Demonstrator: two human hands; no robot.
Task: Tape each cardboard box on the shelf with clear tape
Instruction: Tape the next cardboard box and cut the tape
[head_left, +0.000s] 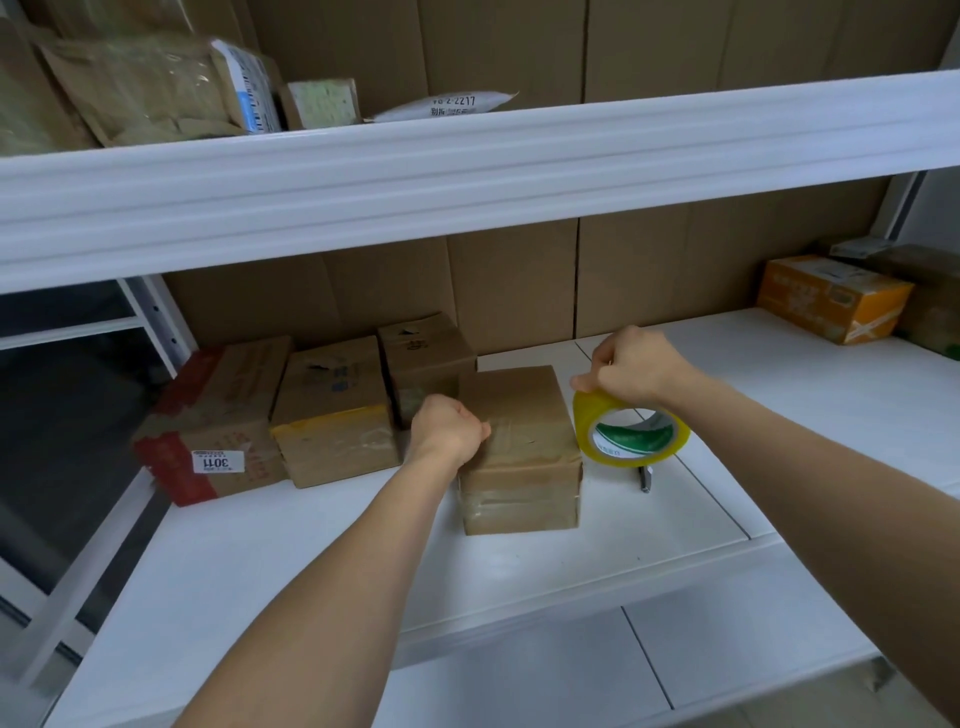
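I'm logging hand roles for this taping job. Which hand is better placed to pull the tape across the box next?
Right. The right hand already grips the tape roll beside the box, while the left hand presses on its top.

White sticker (218, 461) on the front of the red-taped cardboard box (218, 415) at the left end of the shelf: large digits "3011", printed upside down, with a line of small print too fine to read. White mailer bag (451, 105) on the upper shelf: inverted digits reading roughly "2-2217", with a row of characters under them that cannot be made out. Barcode label (253, 91) on the upper-shelf parcel, markings on the orange box (831, 299), and the tape roll's (631, 434) green-and-white core: print present, illegible.
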